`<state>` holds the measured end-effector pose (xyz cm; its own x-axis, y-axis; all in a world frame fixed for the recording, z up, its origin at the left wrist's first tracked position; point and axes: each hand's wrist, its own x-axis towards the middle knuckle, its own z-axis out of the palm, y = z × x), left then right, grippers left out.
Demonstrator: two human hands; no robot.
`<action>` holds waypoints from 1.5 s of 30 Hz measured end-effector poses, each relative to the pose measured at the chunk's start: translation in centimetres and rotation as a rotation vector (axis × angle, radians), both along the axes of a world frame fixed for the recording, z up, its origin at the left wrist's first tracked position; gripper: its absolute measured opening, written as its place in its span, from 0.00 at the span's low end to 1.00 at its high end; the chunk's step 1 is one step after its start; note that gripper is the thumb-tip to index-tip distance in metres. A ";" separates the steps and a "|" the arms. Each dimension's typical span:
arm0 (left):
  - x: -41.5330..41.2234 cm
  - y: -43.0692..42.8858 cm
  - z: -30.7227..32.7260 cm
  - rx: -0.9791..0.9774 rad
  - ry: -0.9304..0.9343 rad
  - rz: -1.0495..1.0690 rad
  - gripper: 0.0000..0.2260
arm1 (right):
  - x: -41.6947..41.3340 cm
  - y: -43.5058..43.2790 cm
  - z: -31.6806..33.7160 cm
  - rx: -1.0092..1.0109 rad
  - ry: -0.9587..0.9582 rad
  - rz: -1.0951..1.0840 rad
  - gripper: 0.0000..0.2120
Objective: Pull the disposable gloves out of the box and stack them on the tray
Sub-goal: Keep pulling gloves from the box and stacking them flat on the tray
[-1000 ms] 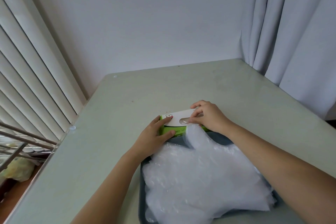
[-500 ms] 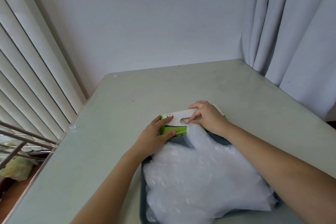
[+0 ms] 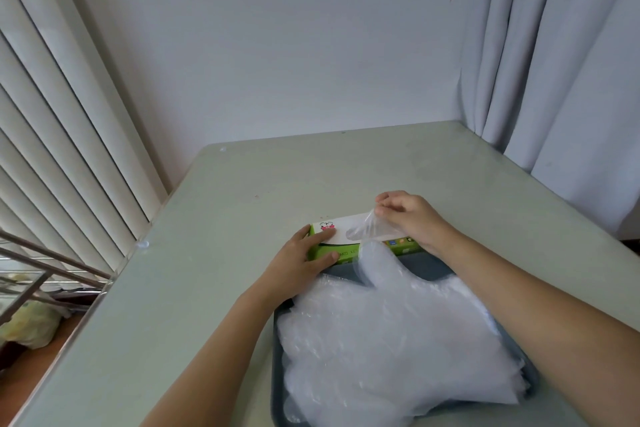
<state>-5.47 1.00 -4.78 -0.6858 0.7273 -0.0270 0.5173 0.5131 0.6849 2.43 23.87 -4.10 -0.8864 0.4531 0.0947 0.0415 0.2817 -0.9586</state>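
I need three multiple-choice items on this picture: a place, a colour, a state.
1. Where is the box? A) on the tray B) on the table, beyond the tray C) on the floor
2. The box front is: A) green B) red C) black
3. The right hand: A) lies flat B) pinches a glove C) grips the tray
Key: 1 B, it sits past the tray's far rim; 2 A, green shows beside the left hand; 3 B, it pinches the glove at the slot.
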 end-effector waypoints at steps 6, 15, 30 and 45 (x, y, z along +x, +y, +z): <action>0.0 0.1 0.1 -0.057 0.010 0.008 0.22 | 1.4 0.4 2.3 -0.859 0.290 0.017 0.07; 1.2 0.4 4.0 -0.040 -0.010 0.046 0.21 | 8.0 -2.5 10.2 -1.186 0.617 0.270 0.26; 13.1 -0.1 10.4 0.635 -0.243 0.014 0.22 | 13.3 -8.1 9.7 -1.176 0.666 0.326 0.18; 14.8 -4.8 16.6 0.310 0.433 -0.059 0.10 | 17.0 -7.1 8.6 -0.918 0.457 0.362 0.37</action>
<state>9.29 -3.77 11.80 -0.5438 0.6942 0.4716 0.8082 0.2819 0.5170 19.40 16.81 4.46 -0.9487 0.2382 0.2081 -0.3138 -0.6267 -0.7133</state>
